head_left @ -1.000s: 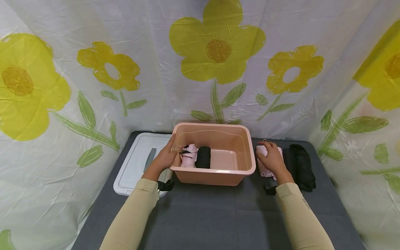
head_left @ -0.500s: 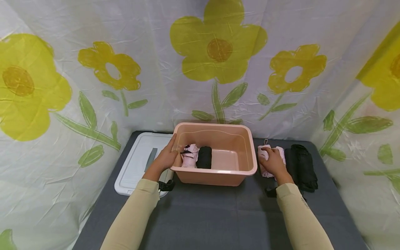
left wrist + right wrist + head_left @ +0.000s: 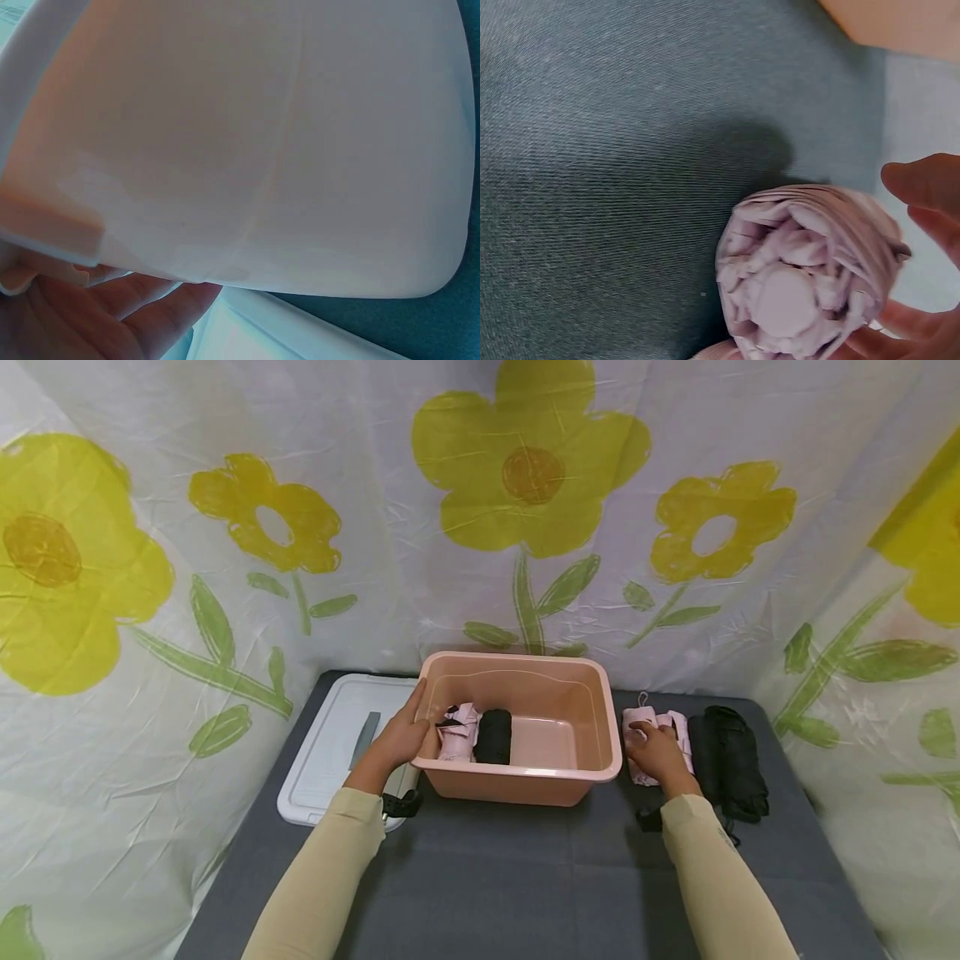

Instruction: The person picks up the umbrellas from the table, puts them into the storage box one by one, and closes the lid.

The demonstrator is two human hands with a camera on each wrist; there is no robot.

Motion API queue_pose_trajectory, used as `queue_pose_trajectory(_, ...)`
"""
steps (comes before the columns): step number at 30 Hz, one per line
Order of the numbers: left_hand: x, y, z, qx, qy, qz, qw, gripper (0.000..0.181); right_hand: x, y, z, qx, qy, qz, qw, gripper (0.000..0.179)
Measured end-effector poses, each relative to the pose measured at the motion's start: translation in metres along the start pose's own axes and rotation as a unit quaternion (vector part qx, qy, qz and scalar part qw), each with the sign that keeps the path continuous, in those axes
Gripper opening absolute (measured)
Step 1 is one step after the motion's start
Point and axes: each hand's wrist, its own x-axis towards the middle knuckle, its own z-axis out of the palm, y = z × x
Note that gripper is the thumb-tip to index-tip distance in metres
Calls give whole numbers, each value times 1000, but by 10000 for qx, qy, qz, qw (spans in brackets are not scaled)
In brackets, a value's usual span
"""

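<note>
A peach plastic storage bin (image 3: 517,785) stands on the table, holding a rolled pink umbrella (image 3: 457,732) and a black umbrella (image 3: 492,737) side by side. My left hand (image 3: 397,739) grips its left rim; in the left wrist view, fingers (image 3: 176,315) reach along the outer wall below the rim. To the bin's right, my right hand (image 3: 660,756) is over a pink folding umbrella (image 3: 802,270). In the right wrist view the thumb stands apart from that umbrella, while other fingers lie at its side, partly hidden behind it. Another pink umbrella (image 3: 681,727) lies beside it.
Dark rolled umbrellas (image 3: 735,760) lie at the far right of the grey-covered table (image 3: 517,877). A white lid (image 3: 322,760) with a grey handle lies left of the bin, partly under my left arm. A flowered curtain (image 3: 390,568) hangs close behind.
My right hand has drawn back slightly over the pink umbrella, uncovering more of it and its wrist loop. The left hand keeps its place on the rim. The view has shifted a little.
</note>
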Motion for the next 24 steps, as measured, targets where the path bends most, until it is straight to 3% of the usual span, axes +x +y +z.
queue_pose_trajectory(13,0,-1,0,-39,17,149,9999,65,13,1,11,-434,-390,331,9977,62)
queue_pose_trajectory(24,2,-5,0,-28,57,281,9996,70,12,-5,14,-609,-704,-439,9947,48)
